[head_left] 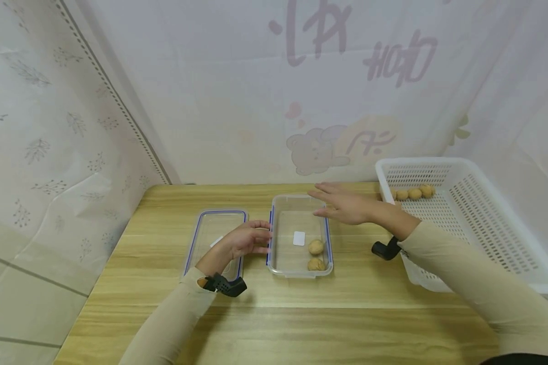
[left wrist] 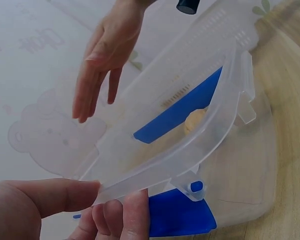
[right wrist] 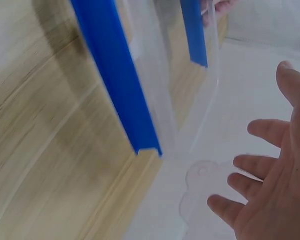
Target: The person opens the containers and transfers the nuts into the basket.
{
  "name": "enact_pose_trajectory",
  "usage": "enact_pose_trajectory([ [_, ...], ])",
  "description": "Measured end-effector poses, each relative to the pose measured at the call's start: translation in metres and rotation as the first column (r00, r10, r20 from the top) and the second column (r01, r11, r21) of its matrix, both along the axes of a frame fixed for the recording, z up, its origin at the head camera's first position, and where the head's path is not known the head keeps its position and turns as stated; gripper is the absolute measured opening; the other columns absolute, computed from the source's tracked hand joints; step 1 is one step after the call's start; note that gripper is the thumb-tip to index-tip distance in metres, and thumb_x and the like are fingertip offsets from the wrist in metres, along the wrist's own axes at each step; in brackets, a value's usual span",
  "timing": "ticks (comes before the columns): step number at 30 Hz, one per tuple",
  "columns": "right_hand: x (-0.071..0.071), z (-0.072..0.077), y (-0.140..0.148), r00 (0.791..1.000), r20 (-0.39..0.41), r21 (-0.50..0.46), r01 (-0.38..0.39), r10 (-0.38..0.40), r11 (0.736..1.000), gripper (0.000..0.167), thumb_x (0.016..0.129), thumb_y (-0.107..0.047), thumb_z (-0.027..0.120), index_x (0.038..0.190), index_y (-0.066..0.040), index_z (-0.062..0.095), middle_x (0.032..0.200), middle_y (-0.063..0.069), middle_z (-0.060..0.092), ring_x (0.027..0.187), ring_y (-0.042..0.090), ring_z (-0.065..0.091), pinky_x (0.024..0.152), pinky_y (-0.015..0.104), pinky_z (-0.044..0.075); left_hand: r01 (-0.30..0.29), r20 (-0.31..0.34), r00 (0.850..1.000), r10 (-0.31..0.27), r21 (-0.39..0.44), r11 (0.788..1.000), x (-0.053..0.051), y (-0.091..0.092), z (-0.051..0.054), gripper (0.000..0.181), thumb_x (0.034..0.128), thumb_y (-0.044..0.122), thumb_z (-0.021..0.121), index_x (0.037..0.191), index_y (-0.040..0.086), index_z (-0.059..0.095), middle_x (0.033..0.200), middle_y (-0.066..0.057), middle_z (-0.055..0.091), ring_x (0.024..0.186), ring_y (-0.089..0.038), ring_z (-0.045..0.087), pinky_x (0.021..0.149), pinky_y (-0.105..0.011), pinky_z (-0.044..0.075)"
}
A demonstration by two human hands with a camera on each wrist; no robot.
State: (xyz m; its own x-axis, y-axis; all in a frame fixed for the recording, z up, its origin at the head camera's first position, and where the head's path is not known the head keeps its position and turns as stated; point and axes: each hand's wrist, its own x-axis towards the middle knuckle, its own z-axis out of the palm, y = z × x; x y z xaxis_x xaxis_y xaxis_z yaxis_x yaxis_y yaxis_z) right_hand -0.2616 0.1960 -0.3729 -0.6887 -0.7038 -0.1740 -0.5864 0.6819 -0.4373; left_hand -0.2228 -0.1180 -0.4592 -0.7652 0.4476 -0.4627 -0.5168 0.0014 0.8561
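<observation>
A clear plastic food container [head_left: 283, 263] with blue side latches stands in the middle of the table. Two walnuts [head_left: 316, 247] lie along its right side, near a white label. My left hand [head_left: 248, 238] grips its left edge, thumb at the rim [left wrist: 139, 182] and fingers by a blue latch [left wrist: 182, 215]. Over the back right corner hovers my right hand [head_left: 342, 204], its fingers [right wrist: 257, 167] spread and holding nothing. A clear lid [head_left: 219, 219] with a blue seal lies left of the container, partly hidden under my left hand and wrist.
At the right, a white perforated basket [head_left: 520, 218] holds several walnuts [head_left: 414, 193] in its back left part; my right forearm crosses its front side. The wooden table [head_left: 301, 329] meets a printed curtain [head_left: 237, 101] at the back.
</observation>
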Motion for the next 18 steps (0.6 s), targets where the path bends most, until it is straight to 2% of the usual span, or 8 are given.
enact_pose_trajectory([
  [4, -0.002, 0.001, -0.015, 0.998, 0.051, -0.002, -0.046, 0.046, 0.999, 0.065, 0.107, -0.049, 0.046, 0.159, -0.01, 0.034, 0.165, 0.021, 0.022, 0.152, 0.042, 0.017, 0.123, 0.062, 0.019, -0.001, -0.002, 1.0, 0.001, 0.002, 1.0, 0.001, 0.0, 0.001, 0.03, 0.0991, -0.002, 0.055, 0.128, -0.005, 0.046, 0.09, -0.005, 0.057, 0.082, -0.015, 0.059, 0.076, -0.031, 0.064],
  [10, -0.011, -0.001, -0.037, 0.977, 0.161, -0.025, -0.14, 0.142, 0.99, 0.049, 0.108, -0.034, 0.051, 0.148, -0.006, 0.051, 0.153, 0.014, 0.048, 0.144, 0.036, 0.039, 0.121, 0.054, 0.032, 0.002, -0.012, 1.0, -0.002, -0.006, 1.0, 0.001, 0.0, 0.001, 0.032, 0.1003, -0.001, 0.054, 0.131, -0.007, 0.045, 0.094, -0.006, 0.06, 0.085, -0.016, 0.061, 0.076, -0.031, 0.064],
  [14, -0.02, -0.004, -0.048, 0.947, 0.257, -0.054, -0.183, 0.191, 0.982, 0.043, 0.108, -0.025, 0.053, 0.144, -0.004, 0.054, 0.147, 0.015, 0.054, 0.137, 0.036, 0.048, 0.117, 0.051, 0.04, 0.014, -0.019, 1.0, -0.014, -0.003, 1.0, 0.001, -0.001, 0.002, 0.037, 0.0993, 0.001, 0.056, 0.133, -0.008, 0.044, 0.095, -0.007, 0.061, 0.086, -0.016, 0.062, 0.078, -0.032, 0.064],
  [18, -0.03, -0.005, -0.058, 0.905, 0.359, -0.06, -0.222, 0.229, 0.973, 0.038, 0.104, -0.02, 0.058, 0.139, -0.004, 0.059, 0.139, 0.02, 0.059, 0.127, 0.032, 0.057, 0.107, 0.045, 0.05, 0.039, -0.036, 0.999, -0.038, 0.029, 0.999, 0.002, -0.001, 0.002, 0.033, 0.0977, 0.003, 0.058, 0.128, -0.006, 0.047, 0.097, -0.007, 0.062, 0.088, -0.016, 0.063, 0.08, -0.032, 0.063],
])
